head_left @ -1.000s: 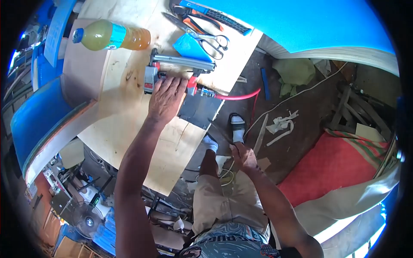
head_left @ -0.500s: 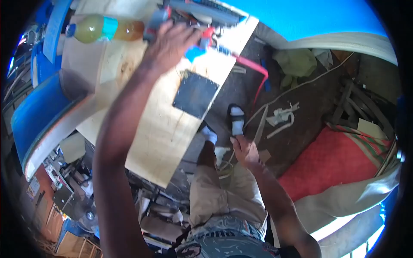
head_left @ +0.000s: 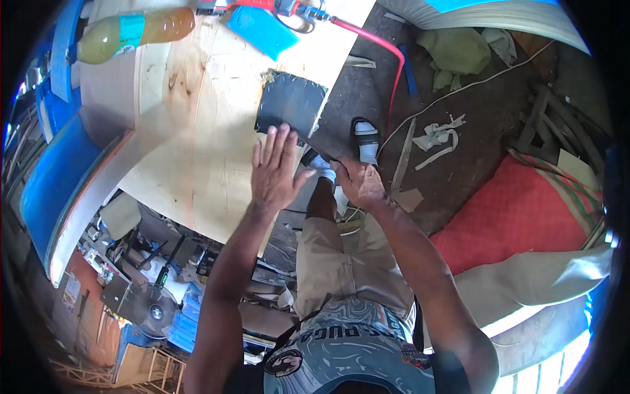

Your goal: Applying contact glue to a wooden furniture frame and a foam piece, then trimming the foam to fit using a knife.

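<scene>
My left hand (head_left: 275, 174) is open with its fingers stretched out. It is over the pale plywood board (head_left: 177, 171), its fingertips at the near edge of a black square piece (head_left: 292, 102) with frayed edges. Just right of it, past the board's edge, my right hand (head_left: 359, 184) is closed. A thin dark shape runs from its fingers toward the black square, too unclear to name. At the top lies a red air tool (head_left: 285, 6), partly out of view, joined to a red hose (head_left: 371, 36). Next to it is a flat blue piece (head_left: 262, 31).
A bottle of yellowish liquid (head_left: 105, 41) lies at the far left of the board. A blue curved panel (head_left: 65, 177) stands left. Cloth scraps (head_left: 453, 52) and a white cord (head_left: 485, 82) are on the floor. A red cloth-covered bundle (head_left: 512, 217) is right; a fan (head_left: 154, 308) stands lower left.
My left hand has left the tools at the top and come back toward me beside the black square. My right hand has risen a little and moved left, still closed.
</scene>
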